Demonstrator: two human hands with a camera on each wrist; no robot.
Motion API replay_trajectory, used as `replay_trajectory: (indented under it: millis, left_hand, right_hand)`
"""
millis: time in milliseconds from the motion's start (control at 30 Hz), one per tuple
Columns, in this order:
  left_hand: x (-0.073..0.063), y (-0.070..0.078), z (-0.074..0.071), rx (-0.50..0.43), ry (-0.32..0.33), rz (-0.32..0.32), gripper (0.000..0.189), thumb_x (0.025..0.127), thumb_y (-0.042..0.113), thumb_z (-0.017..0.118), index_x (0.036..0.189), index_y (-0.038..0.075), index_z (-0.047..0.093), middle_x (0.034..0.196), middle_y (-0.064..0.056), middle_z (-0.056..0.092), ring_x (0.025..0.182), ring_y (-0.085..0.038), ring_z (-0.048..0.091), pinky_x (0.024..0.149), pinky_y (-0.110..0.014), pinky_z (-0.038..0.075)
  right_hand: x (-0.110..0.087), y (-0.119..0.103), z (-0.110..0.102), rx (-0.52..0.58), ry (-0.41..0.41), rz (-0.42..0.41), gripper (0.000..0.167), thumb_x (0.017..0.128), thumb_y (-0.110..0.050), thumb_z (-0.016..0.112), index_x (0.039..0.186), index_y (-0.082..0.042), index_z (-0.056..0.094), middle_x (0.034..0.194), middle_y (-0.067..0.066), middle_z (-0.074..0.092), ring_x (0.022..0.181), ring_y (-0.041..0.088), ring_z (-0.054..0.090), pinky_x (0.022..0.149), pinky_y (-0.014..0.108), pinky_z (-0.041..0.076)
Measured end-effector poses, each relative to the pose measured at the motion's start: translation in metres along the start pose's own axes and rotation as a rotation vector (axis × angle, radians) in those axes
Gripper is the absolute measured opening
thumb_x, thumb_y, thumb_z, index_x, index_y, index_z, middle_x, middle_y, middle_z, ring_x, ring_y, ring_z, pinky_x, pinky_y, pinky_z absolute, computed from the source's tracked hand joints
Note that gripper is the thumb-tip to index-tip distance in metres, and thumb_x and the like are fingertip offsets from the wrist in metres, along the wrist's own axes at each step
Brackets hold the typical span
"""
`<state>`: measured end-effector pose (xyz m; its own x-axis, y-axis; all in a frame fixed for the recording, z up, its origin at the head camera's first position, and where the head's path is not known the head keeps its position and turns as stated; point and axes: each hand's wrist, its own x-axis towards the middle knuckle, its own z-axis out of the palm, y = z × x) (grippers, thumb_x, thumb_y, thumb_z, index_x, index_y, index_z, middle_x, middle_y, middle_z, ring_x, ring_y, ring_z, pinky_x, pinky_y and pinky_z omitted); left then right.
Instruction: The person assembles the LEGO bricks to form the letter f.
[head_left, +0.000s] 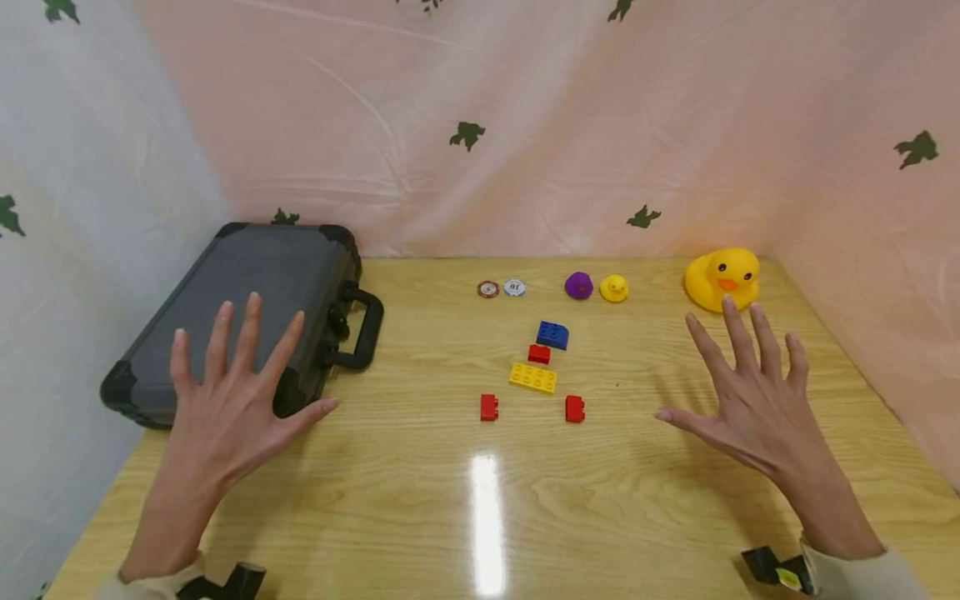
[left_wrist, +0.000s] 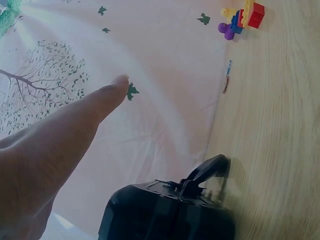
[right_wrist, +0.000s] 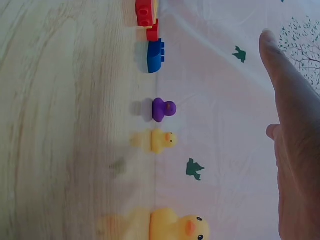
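Note:
My left hand (head_left: 225, 408) is held with fingers spread, overlapping the near part of a dark grey hard case (head_left: 262, 267) in the head view. The case lies flat, its black handle (head_left: 369, 332) facing right. My right hand (head_left: 761, 400), fingers also spread, is nearest the big yellow rubber duck (head_left: 712, 279). Neither hand holds anything. Between them lie toy bricks: a blue brick (head_left: 552, 335), a small red brick (head_left: 538, 354), a yellow brick (head_left: 533, 377), and two more red ones, a left red brick (head_left: 489, 407) and a right red brick (head_left: 574, 409).
Along the back of the wooden table (head_left: 405, 500) are a brown-edged poker chip (head_left: 488, 289), a white-blue poker chip (head_left: 514, 287), a small purple duck (head_left: 579, 286) and a small yellow duck (head_left: 614, 288). A pale leaf-patterned cloth (head_left: 525, 192) hangs behind and at both sides.

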<state>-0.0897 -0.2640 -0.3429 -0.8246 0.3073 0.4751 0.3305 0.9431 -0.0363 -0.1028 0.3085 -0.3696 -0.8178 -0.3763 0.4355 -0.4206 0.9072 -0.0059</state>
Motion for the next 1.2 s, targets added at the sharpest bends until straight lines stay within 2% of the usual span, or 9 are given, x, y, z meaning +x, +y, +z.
replay_trajectory:
  millis: [233, 467, 567, 700, 833, 900, 1000, 1133, 1200]
  left_hand:
    - [-0.002, 0.001, 0.002, -0.004, -0.025, -0.003, 0.105, 0.086, 0.094, 0.020, 0.166, 0.026, 0.026, 0.171, -0.018, 0.007, 0.156, -0.039, 0.000, 0.114, -0.071, -0.004]
    - [-0.003, 0.001, 0.003, -0.023, 0.011, 0.028, 0.103, 0.087, 0.092, 0.025, 0.165, 0.025, 0.029, 0.171, -0.018, 0.010, 0.156, -0.039, 0.001, 0.114, -0.072, -0.003]
    - [-0.003, 0.000, 0.004, -0.024, 0.010, 0.033, 0.102, 0.088, 0.092, 0.024, 0.165, 0.025, 0.029, 0.171, -0.019, 0.011, 0.156, -0.039, 0.002, 0.114, -0.072, -0.002]
    - [-0.003, 0.004, 0.011, -0.056, 0.047, 0.078, 0.096, 0.092, 0.087, 0.024, 0.164, 0.025, 0.031, 0.170, -0.019, 0.013, 0.155, -0.041, 0.007, 0.115, -0.071, 0.001]
    - [-0.001, 0.019, 0.028, -0.144, 0.088, 0.162, 0.088, 0.098, 0.079, 0.030, 0.157, 0.015, 0.044, 0.168, -0.020, 0.022, 0.151, -0.045, 0.020, 0.114, -0.069, 0.012]
    - [0.001, 0.031, 0.037, -0.212, 0.051, 0.187, 0.085, 0.100, 0.076, 0.034, 0.155, 0.012, 0.047, 0.166, -0.020, 0.026, 0.147, -0.046, 0.026, 0.110, -0.068, 0.019]
    - [0.004, 0.051, 0.050, -0.345, -0.069, 0.180, 0.079, 0.101, 0.068, 0.047, 0.156, 0.012, 0.046, 0.162, -0.018, 0.033, 0.142, -0.045, 0.033, 0.107, -0.067, 0.025]
    - [0.011, 0.077, 0.066, -0.482, -0.238, 0.132, 0.077, 0.098, 0.053, 0.067, 0.158, 0.013, 0.042, 0.157, -0.015, 0.041, 0.139, -0.040, 0.040, 0.108, -0.066, 0.031]
    - [0.014, 0.089, 0.076, -0.522, -0.290, 0.123, 0.076, 0.097, 0.048, 0.071, 0.157, 0.012, 0.042, 0.153, -0.013, 0.046, 0.137, -0.037, 0.044, 0.108, -0.064, 0.034]
  right_hand:
    - [-0.003, -0.001, -0.001, 0.025, -0.055, 0.020, 0.111, 0.083, -0.095, 0.030, 0.168, -0.026, 0.010, 0.172, 0.009, -0.014, 0.154, 0.036, -0.016, 0.114, 0.067, -0.009]
    - [-0.004, -0.003, 0.001, 0.040, -0.046, 0.001, 0.110, 0.084, -0.094, 0.031, 0.168, -0.026, 0.011, 0.172, 0.010, -0.013, 0.154, 0.036, -0.015, 0.115, 0.066, -0.010]
    - [-0.003, -0.003, 0.002, 0.041, -0.050, 0.006, 0.109, 0.084, -0.094, 0.031, 0.168, -0.026, 0.011, 0.172, 0.010, -0.012, 0.155, 0.036, -0.014, 0.114, 0.068, -0.007]
    - [-0.002, -0.005, 0.006, 0.063, -0.086, 0.017, 0.108, 0.086, -0.089, 0.044, 0.168, -0.026, 0.013, 0.172, 0.011, -0.009, 0.155, 0.038, -0.010, 0.114, 0.070, 0.000]
    - [0.002, -0.015, 0.014, 0.138, -0.131, -0.021, 0.106, 0.086, -0.074, 0.065, 0.167, -0.024, 0.018, 0.171, 0.016, 0.004, 0.151, 0.045, 0.011, 0.106, 0.072, 0.016]
    - [0.004, -0.024, 0.020, 0.201, -0.156, -0.061, 0.104, 0.086, -0.064, 0.073, 0.166, -0.021, 0.023, 0.168, 0.018, 0.016, 0.145, 0.048, 0.024, 0.102, 0.071, 0.023]
    - [0.009, -0.039, 0.031, 0.316, -0.208, -0.110, 0.094, 0.088, -0.051, 0.079, 0.162, -0.015, 0.033, 0.159, 0.018, 0.036, 0.134, 0.044, 0.039, 0.101, 0.066, 0.031]
    - [0.014, -0.054, 0.048, 0.430, -0.252, -0.130, 0.075, 0.092, -0.038, 0.080, 0.152, -0.007, 0.048, 0.144, 0.014, 0.052, 0.129, 0.037, 0.048, 0.103, 0.062, 0.039]
    - [0.016, -0.058, 0.054, 0.466, -0.255, -0.133, 0.067, 0.093, -0.033, 0.080, 0.148, -0.006, 0.052, 0.141, 0.014, 0.056, 0.128, 0.035, 0.051, 0.103, 0.060, 0.042]
